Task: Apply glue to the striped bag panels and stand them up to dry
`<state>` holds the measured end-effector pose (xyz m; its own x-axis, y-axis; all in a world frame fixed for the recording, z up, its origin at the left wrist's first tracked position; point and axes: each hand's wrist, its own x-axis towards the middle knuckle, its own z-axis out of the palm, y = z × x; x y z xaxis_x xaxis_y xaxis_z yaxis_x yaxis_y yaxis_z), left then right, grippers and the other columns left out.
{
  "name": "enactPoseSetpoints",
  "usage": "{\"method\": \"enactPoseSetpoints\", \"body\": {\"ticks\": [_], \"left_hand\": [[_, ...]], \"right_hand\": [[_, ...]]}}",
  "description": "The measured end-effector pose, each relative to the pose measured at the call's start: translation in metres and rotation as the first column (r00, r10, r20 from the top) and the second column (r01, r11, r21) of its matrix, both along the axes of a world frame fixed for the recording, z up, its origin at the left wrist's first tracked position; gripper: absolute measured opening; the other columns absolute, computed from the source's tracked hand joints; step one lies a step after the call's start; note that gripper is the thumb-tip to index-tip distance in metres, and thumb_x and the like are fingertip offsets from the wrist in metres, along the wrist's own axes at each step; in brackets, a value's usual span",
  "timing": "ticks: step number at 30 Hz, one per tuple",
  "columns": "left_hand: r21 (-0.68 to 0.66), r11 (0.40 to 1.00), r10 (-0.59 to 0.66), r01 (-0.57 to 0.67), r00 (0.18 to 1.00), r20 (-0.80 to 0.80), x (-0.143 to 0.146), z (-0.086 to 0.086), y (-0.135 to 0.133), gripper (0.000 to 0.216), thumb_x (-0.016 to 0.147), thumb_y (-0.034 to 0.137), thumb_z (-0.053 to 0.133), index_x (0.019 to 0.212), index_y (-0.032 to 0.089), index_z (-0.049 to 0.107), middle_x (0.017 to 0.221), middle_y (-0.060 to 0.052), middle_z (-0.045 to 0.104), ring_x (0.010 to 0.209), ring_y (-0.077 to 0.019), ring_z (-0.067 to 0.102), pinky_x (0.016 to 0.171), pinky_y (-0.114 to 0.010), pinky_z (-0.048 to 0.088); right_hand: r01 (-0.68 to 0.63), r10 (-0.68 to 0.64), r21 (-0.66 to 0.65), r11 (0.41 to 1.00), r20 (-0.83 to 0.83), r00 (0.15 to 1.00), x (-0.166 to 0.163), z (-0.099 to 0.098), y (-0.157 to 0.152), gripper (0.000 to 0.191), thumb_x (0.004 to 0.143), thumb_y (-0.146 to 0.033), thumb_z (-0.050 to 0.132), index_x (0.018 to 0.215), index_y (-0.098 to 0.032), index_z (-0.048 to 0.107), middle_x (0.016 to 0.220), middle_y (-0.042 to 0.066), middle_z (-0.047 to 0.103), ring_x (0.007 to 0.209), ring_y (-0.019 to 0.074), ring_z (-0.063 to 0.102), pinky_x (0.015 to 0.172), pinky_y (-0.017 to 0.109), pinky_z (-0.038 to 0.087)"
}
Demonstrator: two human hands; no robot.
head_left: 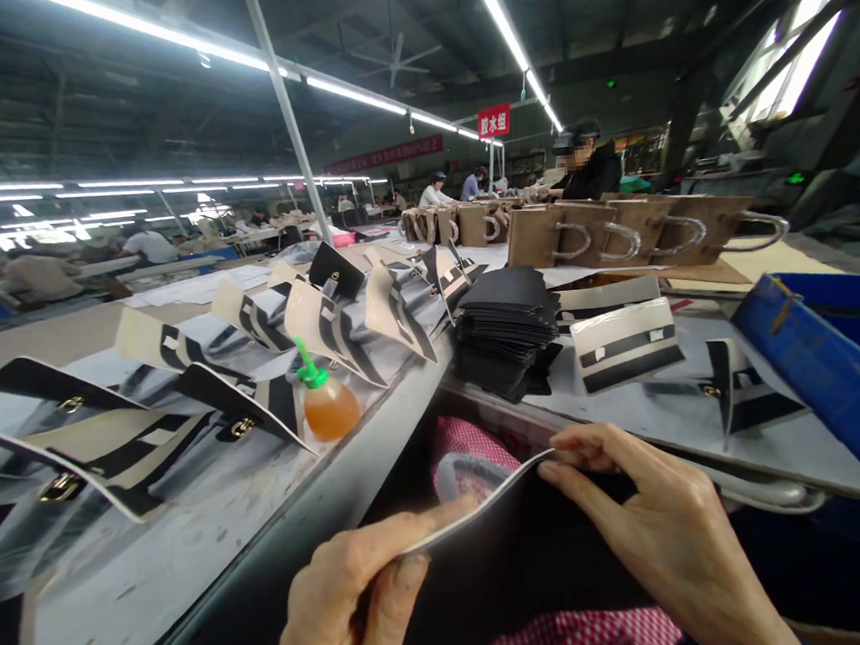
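Observation:
Between my two hands is a black leather panel [489, 568] with a pale edge, bent in a slight wave and held over a red-and-white checked cloth [579, 643]. My left hand [353, 595] pinches its left end, thumb below and fingers along the top edge. At the upper right corner, the thumb and fingers of my right hand [642, 505] close on the same panel. Beyond my hands lies a stack of black panels [506, 321]. A squeeze bottle of amber liquid with a green nozzle [330, 404] stands on the table to the left.
Several black-and-cream flaps with gold clasps [235, 420] cover the left table [154, 608]. Another cream-and-black flap [626, 347] lies right of the stack. A blue bin [818, 379] sits at the right edge. Brown bag pieces with wrapped handles [603, 232] stand behind; a co-worker [593, 163] is beyond.

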<state>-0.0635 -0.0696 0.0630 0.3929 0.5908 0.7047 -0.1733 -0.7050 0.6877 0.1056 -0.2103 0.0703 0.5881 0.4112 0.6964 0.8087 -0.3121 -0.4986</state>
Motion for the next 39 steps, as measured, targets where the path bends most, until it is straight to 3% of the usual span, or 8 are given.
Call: {"method": "enactPoseSetpoints", "body": {"ticks": [5, 12, 16, 19, 23, 28, 34, 39], "left_hand": [[0.219, 0.966, -0.131, 0.137, 0.99, -0.042, -0.003, 0.01, 0.009, 0.018, 0.1, 0.032, 0.057, 0.111, 0.035, 0.071, 0.097, 0.01, 0.082, 0.072, -0.0086, 0.074, 0.072, -0.017, 0.055], [0.324, 0.924, -0.188, 0.201, 0.979, -0.072, -0.009, 0.006, 0.021, 0.022, 0.1, 0.023, 0.056, 0.117, 0.031, 0.067, 0.104, 0.008, 0.081, 0.086, -0.0103, 0.076, 0.087, -0.017, 0.056], [0.1, 0.98, -0.161, 0.17, 0.983, -0.088, -0.008, 0.007, 0.019, 0.016, 0.098, 0.026, 0.057, 0.108, 0.033, 0.068, 0.1, 0.009, 0.081, 0.085, -0.0082, 0.076, 0.085, -0.011, 0.054], [-0.12, 0.958, -0.286, 0.261, 0.907, -0.31, -0.003, 0.011, 0.023, 0.017, 0.095, 0.027, 0.058, 0.111, 0.029, 0.062, 0.094, 0.003, 0.082, 0.08, -0.0143, 0.078, 0.074, -0.015, 0.059], [-0.038, 0.928, -0.308, 0.372, 0.703, -0.641, 0.009, 0.011, 0.032, 0.022, 0.094, 0.021, 0.05, 0.109, 0.025, 0.066, 0.075, 0.001, 0.078, 0.068, -0.0171, 0.077, 0.064, -0.017, 0.057], [-0.093, 0.943, -0.316, 0.32, 0.772, -0.552, 0.012, 0.006, 0.035, 0.024, 0.095, 0.025, 0.051, 0.097, 0.026, 0.075, 0.07, 0.003, 0.075, 0.064, -0.0145, 0.074, 0.061, -0.014, 0.054], [-0.103, 0.938, -0.334, 0.332, 0.78, -0.529, 0.001, 0.003, 0.039, 0.023, 0.096, 0.031, 0.053, 0.097, 0.025, 0.076, 0.067, 0.005, 0.071, 0.062, -0.0127, 0.072, 0.068, -0.013, 0.057], [0.054, 0.906, -0.321, 0.42, 0.765, -0.558, -0.003, 0.002, 0.045, 0.022, 0.096, 0.029, 0.053, 0.102, 0.027, 0.074, 0.061, 0.006, 0.068, 0.069, -0.0131, 0.076, 0.061, -0.009, 0.055]], "right_hand": [[-0.041, 0.045, -0.06, 0.997, 0.056, 0.997, 0.0, 0.003, -0.001, 0.011, 0.092, -0.033, 0.062, 0.09, -0.025, 0.069, 0.077, -0.002, 0.071, 0.066, 0.014, 0.069, 0.06, 0.024, 0.054], [-0.132, 0.184, -0.208, 0.969, 0.252, 0.95, 0.003, 0.013, 0.004, 0.028, 0.101, -0.022, 0.047, 0.102, -0.024, 0.075, 0.075, 0.0, 0.06, 0.059, 0.0106, 0.058, 0.054, 0.021, 0.046], [-0.082, 0.169, -0.245, 0.966, 0.36, 0.917, 0.004, 0.012, 0.011, 0.031, 0.102, -0.021, 0.045, 0.093, -0.024, 0.075, 0.073, 0.001, 0.06, 0.06, 0.0129, 0.054, 0.058, 0.024, 0.042], [-0.073, 0.186, -0.274, 0.959, 0.409, 0.893, 0.002, 0.006, 0.017, 0.031, 0.102, -0.02, 0.046, 0.09, -0.024, 0.074, 0.072, 0.0, 0.06, 0.06, 0.014, 0.051, 0.06, 0.026, 0.04], [-0.056, 0.205, -0.33, 0.942, 0.436, 0.876, 0.0, 0.001, 0.023, 0.03, 0.101, -0.017, 0.048, 0.088, -0.024, 0.074, 0.072, 0.0, 0.061, 0.059, 0.0152, 0.052, 0.06, 0.028, 0.04], [-0.027, 0.156, -0.267, 0.963, 0.474, 0.867, 0.003, 0.005, 0.004, 0.022, 0.101, -0.018, 0.048, 0.114, -0.015, 0.066, 0.083, 0.003, 0.072, 0.069, 0.0169, 0.066, 0.066, 0.031, 0.047], [0.079, -0.076, -0.021, 0.997, 0.125, 0.989, 0.012, -0.033, -0.056, 0.024, 0.091, -0.044, 0.067, 0.105, -0.025, 0.067, 0.085, -0.002, 0.076, 0.071, 0.0164, 0.073, 0.07, 0.026, 0.057], [0.024, -0.001, 0.067, 0.998, -0.313, 0.95, 0.028, -0.067, -0.071, 0.03, 0.083, -0.054, 0.072, 0.086, -0.025, 0.075, 0.088, 0.003, 0.075, 0.073, 0.0182, 0.07, 0.06, 0.022, 0.055]]}}
